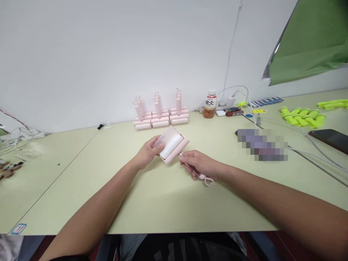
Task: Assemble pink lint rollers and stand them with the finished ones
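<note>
My left hand (148, 152) grips the pink head of a lint roller (172, 145), thumb pressed on its near end. The head is tilted above the table, with its white roll facing up. Closed around the roller's pink handle (201, 176) is my right hand (199, 163), just right of the head. A heart-shaped loop at the handle's end sticks out below the fingers. My fingers hide whether handle and head are joined. Several similar pink lint rollers (160, 122) stand in rows against the wall, handles upright.
A drink bottle (210, 105), a white case (220, 113) and a charger (231, 100) with cables stand by the wall. On the right lie a blurred-out device (261, 145), yellow-green parts (303, 117) and a dark phone (330, 139). A small black piece (100, 127) lies left.
</note>
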Available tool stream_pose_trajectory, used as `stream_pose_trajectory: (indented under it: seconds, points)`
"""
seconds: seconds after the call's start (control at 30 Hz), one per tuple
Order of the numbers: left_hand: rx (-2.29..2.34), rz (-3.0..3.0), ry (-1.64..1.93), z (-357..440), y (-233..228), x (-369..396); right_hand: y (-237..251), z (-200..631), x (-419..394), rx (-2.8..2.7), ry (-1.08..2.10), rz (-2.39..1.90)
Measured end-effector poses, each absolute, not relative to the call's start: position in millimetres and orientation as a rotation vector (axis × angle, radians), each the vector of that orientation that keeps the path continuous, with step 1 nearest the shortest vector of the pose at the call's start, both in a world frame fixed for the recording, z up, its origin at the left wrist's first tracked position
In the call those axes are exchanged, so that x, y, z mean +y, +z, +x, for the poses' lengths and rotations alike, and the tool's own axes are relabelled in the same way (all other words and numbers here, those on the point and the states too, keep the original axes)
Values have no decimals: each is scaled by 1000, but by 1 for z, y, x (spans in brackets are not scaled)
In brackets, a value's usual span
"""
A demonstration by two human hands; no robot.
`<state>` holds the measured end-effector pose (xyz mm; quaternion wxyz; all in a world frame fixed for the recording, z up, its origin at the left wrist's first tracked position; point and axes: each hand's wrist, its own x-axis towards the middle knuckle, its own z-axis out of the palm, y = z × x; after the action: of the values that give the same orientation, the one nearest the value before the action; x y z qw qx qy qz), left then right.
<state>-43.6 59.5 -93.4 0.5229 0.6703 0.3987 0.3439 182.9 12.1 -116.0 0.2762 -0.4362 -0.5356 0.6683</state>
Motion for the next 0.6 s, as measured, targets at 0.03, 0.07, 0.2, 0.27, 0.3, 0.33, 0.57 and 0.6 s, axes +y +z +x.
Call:
stream_pose_trajectory:
  seconds: [0.03, 0.07, 0.2, 0.27, 0.3, 0.33, 0.57, 0.6]
  points:
    - [924, 1632, 799, -41, -93, 57, -116, 183, 12, -1440, 1792, -1170]
    - [893, 1661, 772, -40, -92, 54, -117, 184, 12, -1440, 1785, -1163]
    - [857, 1786, 659, -36, -92, 46, -120, 183, 10, -1419, 1777, -1143]
    - [928, 1877, 634, -35, -96, 43, -120, 181, 9, -1377, 1803, -1159]
    - [989, 1923, 644, -35, -99, 42, -119, 180, 9, -1349, 1818, -1163]
    - [1063, 1965, 674, -34, -103, 42, -119, 179, 10, -1317, 1832, -1163]
    - [1285, 1991, 938, -29, -116, 41, -115, 183, 14, -1120, 1945, -1025]
    - [1270, 1927, 950, -29, -116, 42, -115, 184, 14, -1115, 1950, -991]
